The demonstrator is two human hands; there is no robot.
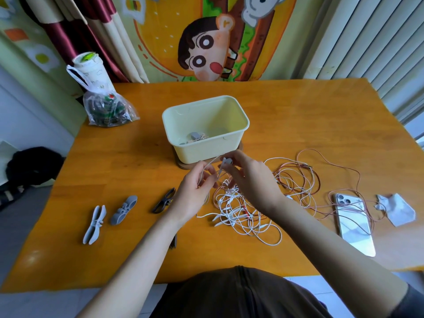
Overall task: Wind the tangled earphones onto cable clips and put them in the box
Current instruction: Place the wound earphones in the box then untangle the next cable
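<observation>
A tangle of white and pink earphone cables [247,214] lies on the wooden table [114,180] in front of a pale yellow box [206,150]. A wound clip [196,136] lies inside the box. My right hand [250,177] pinches a grey cable clip [227,161] just in front of the box. My left hand [195,191] pinches a white cable strand [210,165] running up to that clip. Two grey clips [94,224] [124,210] and a black clip [164,201] lie at the left.
A phone [353,223] lies face down at the right with pink cable across it, beside a crumpled grey wrapper [398,210]. A plastic bag [107,109] and a cup [91,67] stand at the back left. Another dark clip [173,243] peeks from under my left forearm.
</observation>
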